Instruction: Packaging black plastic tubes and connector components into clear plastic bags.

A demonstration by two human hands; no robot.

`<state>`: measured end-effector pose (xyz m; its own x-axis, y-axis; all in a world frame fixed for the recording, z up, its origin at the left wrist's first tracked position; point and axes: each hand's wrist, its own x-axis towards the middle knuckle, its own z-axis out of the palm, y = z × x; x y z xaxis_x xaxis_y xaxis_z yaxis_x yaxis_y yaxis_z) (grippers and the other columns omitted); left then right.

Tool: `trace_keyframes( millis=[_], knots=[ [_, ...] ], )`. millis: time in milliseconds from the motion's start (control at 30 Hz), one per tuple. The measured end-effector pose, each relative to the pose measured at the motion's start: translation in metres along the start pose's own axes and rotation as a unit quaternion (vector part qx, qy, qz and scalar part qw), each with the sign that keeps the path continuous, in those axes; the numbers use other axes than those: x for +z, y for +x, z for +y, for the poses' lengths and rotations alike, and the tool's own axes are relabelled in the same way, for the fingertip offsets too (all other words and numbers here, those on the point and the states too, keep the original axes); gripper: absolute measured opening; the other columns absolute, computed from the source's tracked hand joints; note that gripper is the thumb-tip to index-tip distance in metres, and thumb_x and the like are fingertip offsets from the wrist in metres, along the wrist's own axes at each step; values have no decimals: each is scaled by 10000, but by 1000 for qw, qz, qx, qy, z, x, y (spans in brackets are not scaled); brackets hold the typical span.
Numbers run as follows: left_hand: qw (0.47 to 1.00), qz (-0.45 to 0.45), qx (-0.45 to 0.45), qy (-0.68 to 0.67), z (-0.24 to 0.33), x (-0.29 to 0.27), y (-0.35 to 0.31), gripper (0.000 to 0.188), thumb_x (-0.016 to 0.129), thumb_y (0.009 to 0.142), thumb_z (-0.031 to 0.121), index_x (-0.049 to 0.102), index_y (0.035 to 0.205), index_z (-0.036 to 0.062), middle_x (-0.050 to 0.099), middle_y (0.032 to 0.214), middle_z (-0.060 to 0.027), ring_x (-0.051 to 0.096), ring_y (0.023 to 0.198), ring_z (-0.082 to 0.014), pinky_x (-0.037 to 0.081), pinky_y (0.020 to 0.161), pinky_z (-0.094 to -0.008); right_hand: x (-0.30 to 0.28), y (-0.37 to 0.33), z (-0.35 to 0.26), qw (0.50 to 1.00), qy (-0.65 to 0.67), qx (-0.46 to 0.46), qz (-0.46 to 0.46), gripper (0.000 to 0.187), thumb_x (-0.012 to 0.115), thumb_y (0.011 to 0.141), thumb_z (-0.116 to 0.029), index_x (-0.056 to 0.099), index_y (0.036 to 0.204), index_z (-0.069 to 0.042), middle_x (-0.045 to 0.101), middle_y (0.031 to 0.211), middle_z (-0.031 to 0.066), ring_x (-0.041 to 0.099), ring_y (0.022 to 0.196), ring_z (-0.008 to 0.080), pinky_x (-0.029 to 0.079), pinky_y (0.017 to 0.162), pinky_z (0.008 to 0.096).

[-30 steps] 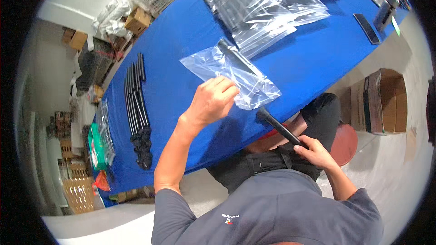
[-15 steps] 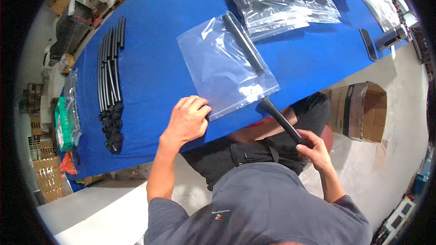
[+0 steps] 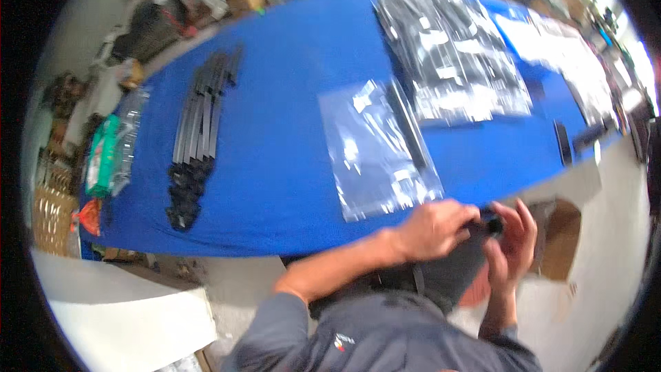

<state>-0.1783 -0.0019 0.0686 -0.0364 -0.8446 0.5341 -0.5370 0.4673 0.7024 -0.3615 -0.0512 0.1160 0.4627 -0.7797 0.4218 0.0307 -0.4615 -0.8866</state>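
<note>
My left hand (image 3: 441,229) reaches across to the right, past the table's front edge, its fingers closed on a black tube (image 3: 491,222). The tube points almost end-on, so its length is mostly hidden. Beside that end, my right hand (image 3: 513,241) has its thumb and fingers spread apart; motion blurs both hands. Just beyond them, a clear plastic bag (image 3: 365,158) lies flat on the blue cloth, with another black tube (image 3: 411,127) along its right side.
A pile of clear bags with black contents (image 3: 454,55) covers the far right of the blue table (image 3: 282,110). Several black tubes (image 3: 200,117) with dark knobby ends lie at the left, near a green package (image 3: 103,158). A phone (image 3: 563,143) rests at the right edge.
My left hand has left the bag's corner and moved right to the tube. My right hand has loosened and raised its fingers. The tube has swung nearly end-on, and the view has shifted.
</note>
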Motion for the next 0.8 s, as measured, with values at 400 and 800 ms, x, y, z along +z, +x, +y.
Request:
trace_keyframes(
  millis=[400, 800],
  knots=[
    [854, 121, -336, -378, 13, -16, -8, 361, 783, 846, 121, 563, 1116, 29, 630, 990, -24, 618, 880, -108, 526, 791, -289, -1, -25, 22, 925, -295, -40, -236, 509, 742, 837, -160, 528, 1238, 68, 628, 986, 200, 616, 805, 347, 511, 710, 419],
    [922, -41, -68, 379, -26, -69, -46, 386, 813, 739, 147, 659, 1077, 40, 664, 1049, -106, 633, 932, -290, 536, 804, -389, -46, -76, 31, 935, 22, 323, -146, 349, 599, 879, -248, 605, 1072, 42, 575, 673, 41, 541, 612, 121, 434, 575, 281]
  ],
)
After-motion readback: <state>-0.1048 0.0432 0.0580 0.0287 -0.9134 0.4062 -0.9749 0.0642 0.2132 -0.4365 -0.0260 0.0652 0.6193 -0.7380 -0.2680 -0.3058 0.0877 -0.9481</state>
